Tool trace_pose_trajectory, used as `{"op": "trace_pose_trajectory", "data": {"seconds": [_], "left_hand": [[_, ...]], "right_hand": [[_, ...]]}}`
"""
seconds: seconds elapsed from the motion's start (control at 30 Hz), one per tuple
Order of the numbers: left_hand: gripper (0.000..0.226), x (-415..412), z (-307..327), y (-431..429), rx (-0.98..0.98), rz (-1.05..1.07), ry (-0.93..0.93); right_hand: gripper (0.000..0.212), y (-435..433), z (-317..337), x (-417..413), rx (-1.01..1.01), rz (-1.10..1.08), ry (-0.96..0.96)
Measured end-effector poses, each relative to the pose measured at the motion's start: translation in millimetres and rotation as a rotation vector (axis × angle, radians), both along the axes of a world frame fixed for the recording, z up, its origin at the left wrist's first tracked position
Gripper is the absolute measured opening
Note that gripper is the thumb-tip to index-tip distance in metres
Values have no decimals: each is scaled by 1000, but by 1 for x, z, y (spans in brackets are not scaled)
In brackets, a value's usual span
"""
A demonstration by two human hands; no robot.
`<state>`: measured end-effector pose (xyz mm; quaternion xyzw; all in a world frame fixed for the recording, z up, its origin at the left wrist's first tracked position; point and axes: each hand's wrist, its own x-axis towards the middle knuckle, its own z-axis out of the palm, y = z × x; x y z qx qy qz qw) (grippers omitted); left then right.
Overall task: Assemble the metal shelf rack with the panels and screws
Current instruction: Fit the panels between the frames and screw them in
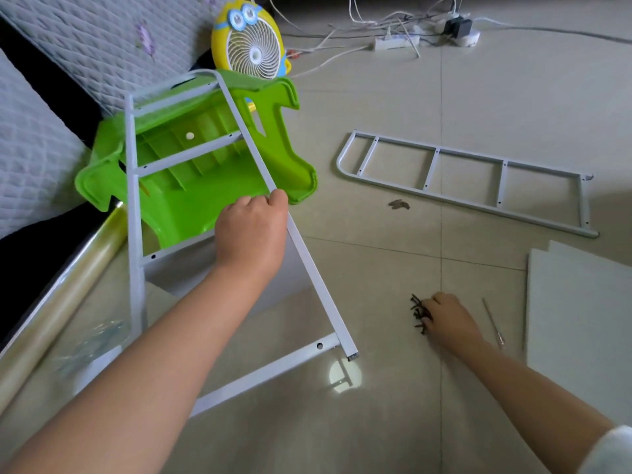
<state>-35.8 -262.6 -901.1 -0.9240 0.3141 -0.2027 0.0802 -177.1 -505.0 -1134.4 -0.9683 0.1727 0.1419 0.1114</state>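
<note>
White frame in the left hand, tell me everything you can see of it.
The white frame is a ladder-like painted metal side piece: two rails, flat rungs with screw holes, a rounded far end. It tilts over a green stool, the left hand gripping its right rail, a dark-capped foot near the floor.

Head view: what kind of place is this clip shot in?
Probably a home room, likely a bedroom: quilted bedding beside the tiled floor, a cartoon fan, and a plugged-in power strip.
</note>
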Motion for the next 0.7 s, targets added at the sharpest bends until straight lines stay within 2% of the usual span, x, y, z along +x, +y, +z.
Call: {"op": "trace_pose_trajectory", "data": {"seconds": [0.07,0.2,0.4,0.7], "left_hand": [[27,-2,8,-2,14,82,114],[28,-1,12,-6,55,184,230],[28,3,22,-9,71,226,282],[22,8,24,-4,97,164,307]], "right_hand": [[29,1,-4,5,18,6,44],[29,4,-3,13,2,-6,95],[31,6,3,15,-90,9,122],[28,7,15,13,-38,-57,128]]}}
